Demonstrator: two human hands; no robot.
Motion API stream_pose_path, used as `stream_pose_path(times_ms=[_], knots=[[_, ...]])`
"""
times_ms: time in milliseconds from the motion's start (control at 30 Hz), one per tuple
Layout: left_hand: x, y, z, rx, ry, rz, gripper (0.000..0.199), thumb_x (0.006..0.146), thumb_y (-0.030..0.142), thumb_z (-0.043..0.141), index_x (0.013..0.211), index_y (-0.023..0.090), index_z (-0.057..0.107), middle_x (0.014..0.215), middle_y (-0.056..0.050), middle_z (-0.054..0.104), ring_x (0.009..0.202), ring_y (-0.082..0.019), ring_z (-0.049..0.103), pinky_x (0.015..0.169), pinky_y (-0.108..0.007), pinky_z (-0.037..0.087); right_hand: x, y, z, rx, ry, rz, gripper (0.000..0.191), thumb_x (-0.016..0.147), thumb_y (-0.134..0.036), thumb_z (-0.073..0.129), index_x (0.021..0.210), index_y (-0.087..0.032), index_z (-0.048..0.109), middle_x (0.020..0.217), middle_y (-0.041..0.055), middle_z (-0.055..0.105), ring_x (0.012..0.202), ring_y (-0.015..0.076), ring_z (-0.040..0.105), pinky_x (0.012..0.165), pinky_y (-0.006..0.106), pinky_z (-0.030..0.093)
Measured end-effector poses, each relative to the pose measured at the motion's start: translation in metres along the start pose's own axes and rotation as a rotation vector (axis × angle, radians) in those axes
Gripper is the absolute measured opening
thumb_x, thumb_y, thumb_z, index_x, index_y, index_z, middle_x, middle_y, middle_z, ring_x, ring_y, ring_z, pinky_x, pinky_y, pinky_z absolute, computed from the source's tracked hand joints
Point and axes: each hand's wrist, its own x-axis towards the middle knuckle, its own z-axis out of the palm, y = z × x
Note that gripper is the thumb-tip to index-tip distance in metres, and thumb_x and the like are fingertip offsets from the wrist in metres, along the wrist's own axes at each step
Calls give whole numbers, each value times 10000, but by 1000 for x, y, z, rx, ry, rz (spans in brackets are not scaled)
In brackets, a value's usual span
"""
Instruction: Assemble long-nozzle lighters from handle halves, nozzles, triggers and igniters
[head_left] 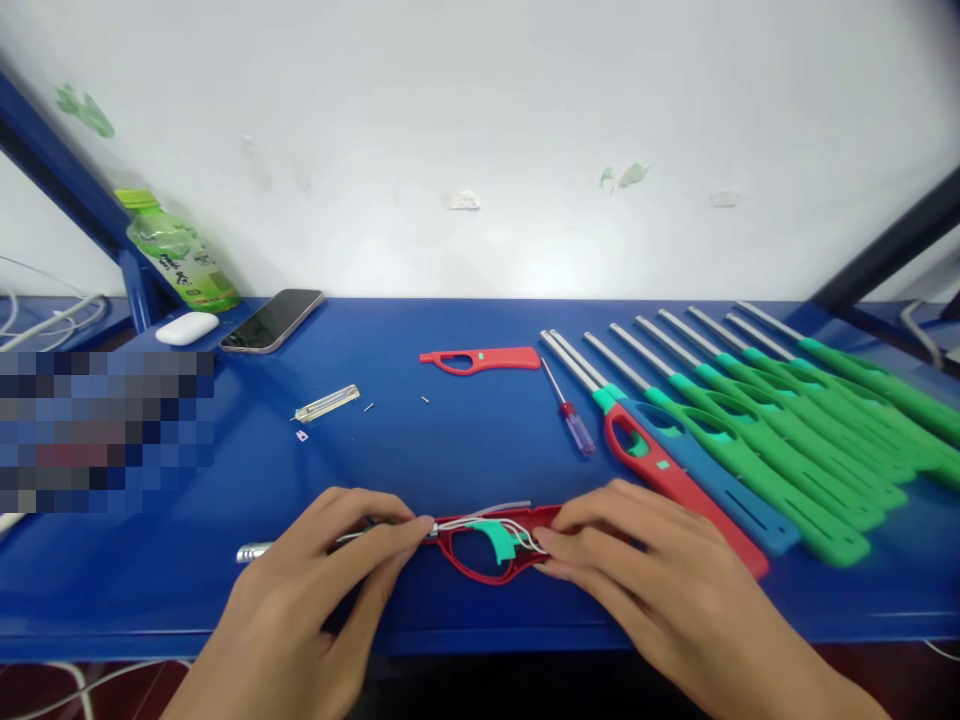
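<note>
An opened red lighter shell half (491, 578) lies near the table's front edge, a green trigger (493, 540) and white wires (517, 522) exposed inside it. My left hand (352, 560) is closed in a pinch at its narrow front end. Past that hand sticks out the tip of a metal tube (253, 551). My right hand (637, 545) pinches the shell's handle end beside the wires; its fingers hide that part. Beyond the hands lie a second red shell half (510, 358), a screwdriver (576, 425) and small screws (368, 407).
Several green lighters (780, 480) lie side by side at right, with a blue lighter (731, 490) and a red lighter (697, 500). A clear narrow part (328, 403), a phone (274, 320), a white case (187, 328) and a bottle (180, 255) are at left. A wall (480, 120) stands behind.
</note>
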Motion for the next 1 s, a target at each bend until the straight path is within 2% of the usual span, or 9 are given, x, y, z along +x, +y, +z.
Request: stream_pose_path(times_ms=[267,400,567,700,767,867,933,1000], knots=[[-1,-8,-2,-41,-135,10,194,1069,253,566,1131,308,742,1088,15,733,924,-122,741,796,-187,600,1,2,-1,4,-3,-11,218,1120,-273,502,1061,-265,711,1016,5,744,878,148,699,830,274,601],[1,-9,-2,-37,-173,12,205,1073,243,552,1155,306,729,1086,-1,710,874,-135,731,732,-208,604,2,3,-2,3,-7,-28,219,1109,-246,521,1047,-249,731,1007,22,748,866,150,707,806,270,610],[0,-6,-1,-22,-144,32,231,1071,202,518,1117,291,726,1054,-10,687,847,-141,702,699,-233,587,1,2,-2,14,-10,-7,207,1097,-240,538,1022,-251,731,1002,21,741,847,150,703,776,268,614],[-2,-4,3,31,-108,44,240,1057,167,521,1156,288,704,1071,-15,678,921,-162,672,758,-262,585,2,2,1,32,5,6,176,1083,-244,567,997,-255,720,974,4,746,806,151,692,761,272,618],[-1,-1,7,24,-71,49,189,1046,181,553,1140,270,691,1070,-21,677,966,-173,661,800,-271,590,3,3,3,42,9,2,179,1085,-257,567,994,-258,720,964,1,752,792,149,694,746,264,618],[2,2,15,-1,-22,14,90,1050,209,585,1044,249,665,1040,-21,679,933,-174,658,807,-287,583,4,5,3,48,10,-11,176,1087,-267,569,1019,-268,732,957,-2,761,791,146,706,738,252,618],[3,4,19,-6,-35,-4,94,1061,212,581,1083,257,661,1058,-15,685,929,-169,669,832,-301,576,5,6,2,61,5,-5,159,1083,-272,584,1036,-268,736,963,-4,768,798,142,718,750,243,621],[2,4,22,-7,-59,-3,182,1072,193,554,1193,279,660,1107,-14,690,957,-169,676,869,-316,569,6,5,0,69,23,-7,142,1078,-278,601,1044,-261,737,966,-10,781,806,134,732,759,225,622]])
